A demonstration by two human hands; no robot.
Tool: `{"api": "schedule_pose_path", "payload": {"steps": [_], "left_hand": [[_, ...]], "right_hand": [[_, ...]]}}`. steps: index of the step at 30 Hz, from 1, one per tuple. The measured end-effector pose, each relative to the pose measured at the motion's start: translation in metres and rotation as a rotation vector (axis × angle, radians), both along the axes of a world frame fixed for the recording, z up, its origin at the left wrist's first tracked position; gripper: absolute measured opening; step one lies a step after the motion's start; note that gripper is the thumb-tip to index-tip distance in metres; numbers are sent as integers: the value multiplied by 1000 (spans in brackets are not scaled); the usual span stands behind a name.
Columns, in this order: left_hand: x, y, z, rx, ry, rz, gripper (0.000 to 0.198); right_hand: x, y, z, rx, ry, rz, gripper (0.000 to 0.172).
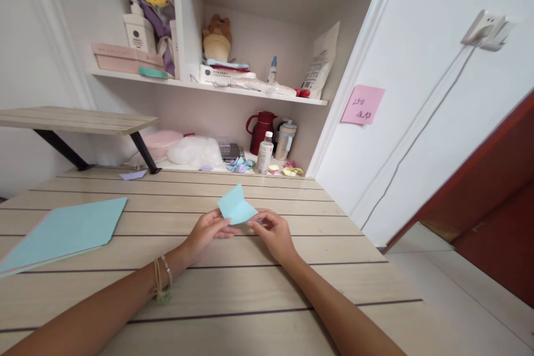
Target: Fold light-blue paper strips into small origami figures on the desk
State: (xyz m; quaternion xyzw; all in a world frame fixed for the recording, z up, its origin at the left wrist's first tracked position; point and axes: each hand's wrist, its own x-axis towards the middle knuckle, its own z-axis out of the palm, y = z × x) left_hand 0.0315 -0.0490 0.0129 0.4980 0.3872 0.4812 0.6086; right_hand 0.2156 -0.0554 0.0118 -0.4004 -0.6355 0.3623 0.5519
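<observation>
A small light-blue piece of paper (238, 208) is held up just above the wooden table, creased so that one part stands up from the other. My left hand (211, 228) pinches its lower left edge, thumb on top and fingers underneath. At its right corner, my right hand (272, 230) grips the paper between thumb and fingers. Farther left lies a stack of larger coloured sheets (70, 228), light blue on top with pink showing at the edge.
Behind the table (233, 300), shelves hold a clear bottle (264, 153), a red jug (261, 129), a tumbler (286, 140) and several folded paper pieces (241, 164). A raised wooden stand (79, 119) is at left. A pink note (362, 104) sticks to the right wall.
</observation>
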Motion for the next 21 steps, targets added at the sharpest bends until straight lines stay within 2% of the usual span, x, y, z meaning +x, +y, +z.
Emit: {"api": "schedule_pose_path", "payload": {"steps": [3,6,11,16,21], "left_hand": [[2,-3,0,25,57,-70,33],[3,-6,-1,67,104,-103,33],[5,-7,1,115,157,-124,34],[6,-6,-1,158,185,-54,34],[6,-5,-5,163,252,11,24]], "right_hand": [[1,2,-1,-161,211,46,22],[0,4,-4,-231,324,78,24],[1,6,-8,-216,314,27,27],[0,5,-9,-207,292,14,30],[-4,2,-8,-194,244,-75,32]]}}
